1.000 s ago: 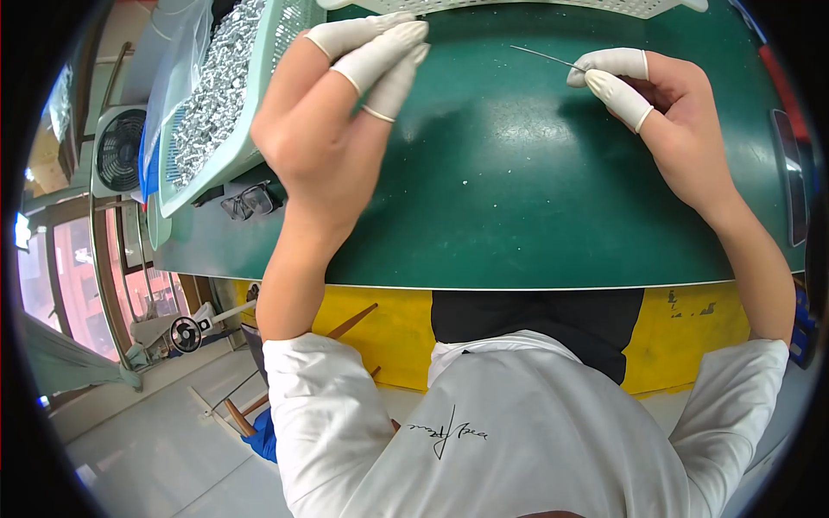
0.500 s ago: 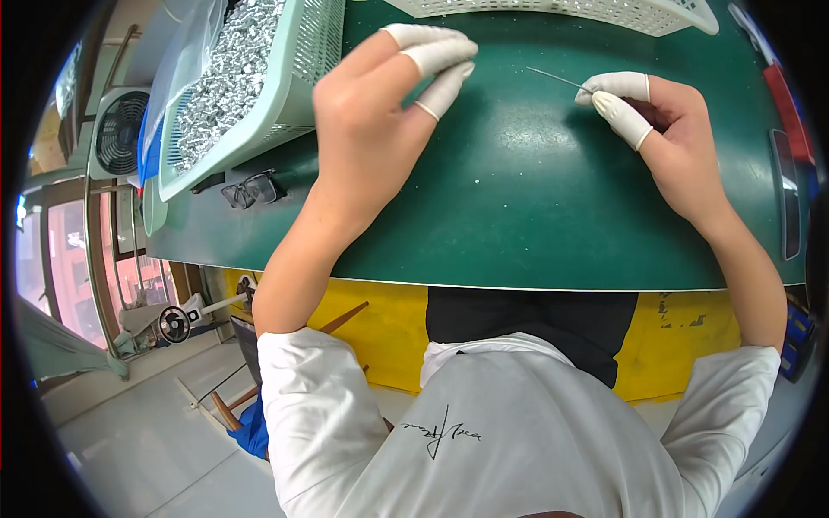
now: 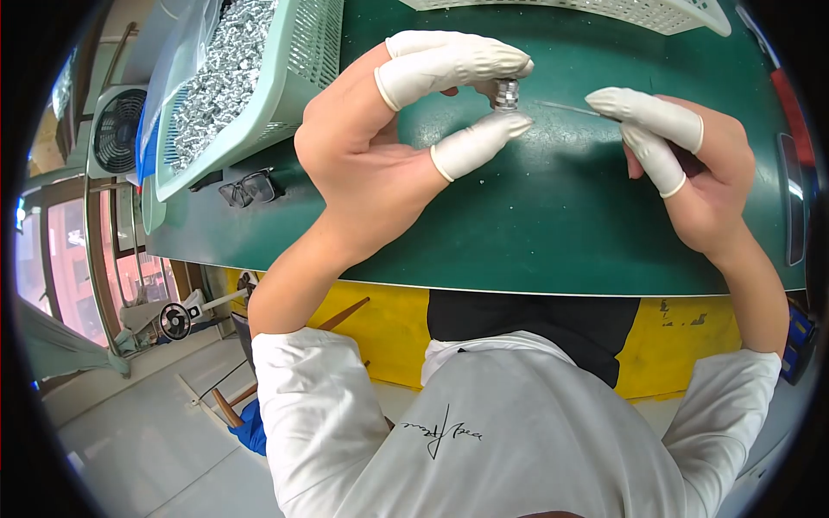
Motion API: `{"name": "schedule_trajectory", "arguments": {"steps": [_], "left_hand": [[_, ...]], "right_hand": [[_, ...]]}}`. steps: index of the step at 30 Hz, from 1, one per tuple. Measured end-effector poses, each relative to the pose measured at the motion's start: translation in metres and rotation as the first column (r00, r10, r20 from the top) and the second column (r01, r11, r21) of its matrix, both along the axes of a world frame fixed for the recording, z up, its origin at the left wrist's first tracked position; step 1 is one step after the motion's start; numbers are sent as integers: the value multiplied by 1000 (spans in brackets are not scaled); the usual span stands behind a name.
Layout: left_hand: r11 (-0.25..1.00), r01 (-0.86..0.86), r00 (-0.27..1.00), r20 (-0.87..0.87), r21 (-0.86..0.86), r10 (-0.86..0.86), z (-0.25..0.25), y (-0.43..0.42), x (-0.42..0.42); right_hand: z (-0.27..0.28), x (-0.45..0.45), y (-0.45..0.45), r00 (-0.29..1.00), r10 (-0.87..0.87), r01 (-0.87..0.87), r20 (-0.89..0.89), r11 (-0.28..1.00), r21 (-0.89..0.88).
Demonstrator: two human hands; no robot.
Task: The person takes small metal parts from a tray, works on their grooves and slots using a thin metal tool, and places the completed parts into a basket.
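Note:
Between the thumb and fingers of my left hand point(image 3: 371, 147) is a small shiny metal part point(image 3: 507, 95), held upright above the green table point(image 3: 535, 233). White finger covers sit on its fingertips. My right hand point(image 3: 691, 155), also with white covers on thumb and finger, pinches a thin metal rod point(image 3: 570, 108). The rod points left toward the metal part, and a small gap separates the two.
A pale green basket point(image 3: 275, 108) heaped with small metal parts point(image 3: 226, 78) stands at the left. Glasses point(image 3: 249, 188) lie below it. A white perforated basket point(image 3: 622, 10) is at the top. A phone point(image 3: 790, 198) and a red object point(image 3: 790, 99) lie at the right.
My left hand has moved right and turned, so the metal part now shows between its fingers. My right hand has shifted slightly right and down with the rod.

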State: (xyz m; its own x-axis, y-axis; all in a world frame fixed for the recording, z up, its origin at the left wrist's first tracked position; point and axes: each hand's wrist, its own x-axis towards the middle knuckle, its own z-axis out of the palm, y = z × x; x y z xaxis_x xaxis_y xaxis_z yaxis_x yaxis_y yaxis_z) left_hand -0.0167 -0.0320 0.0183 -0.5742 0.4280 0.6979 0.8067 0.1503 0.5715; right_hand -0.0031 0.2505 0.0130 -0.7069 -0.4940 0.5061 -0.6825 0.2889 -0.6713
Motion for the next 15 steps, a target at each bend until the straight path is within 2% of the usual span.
{"name": "schedule_trajectory", "arguments": {"steps": [8,15], "left_hand": [[999,26,999,-42,-33,-27,-2,1,1],[990,-18,968,-252,-143,-19,-6,3,-4]], "right_hand": [[-2,1,-2,983,65,-61,-171,998,27],[-4,3,-5,978,51,-34,-200,995,89]]}}
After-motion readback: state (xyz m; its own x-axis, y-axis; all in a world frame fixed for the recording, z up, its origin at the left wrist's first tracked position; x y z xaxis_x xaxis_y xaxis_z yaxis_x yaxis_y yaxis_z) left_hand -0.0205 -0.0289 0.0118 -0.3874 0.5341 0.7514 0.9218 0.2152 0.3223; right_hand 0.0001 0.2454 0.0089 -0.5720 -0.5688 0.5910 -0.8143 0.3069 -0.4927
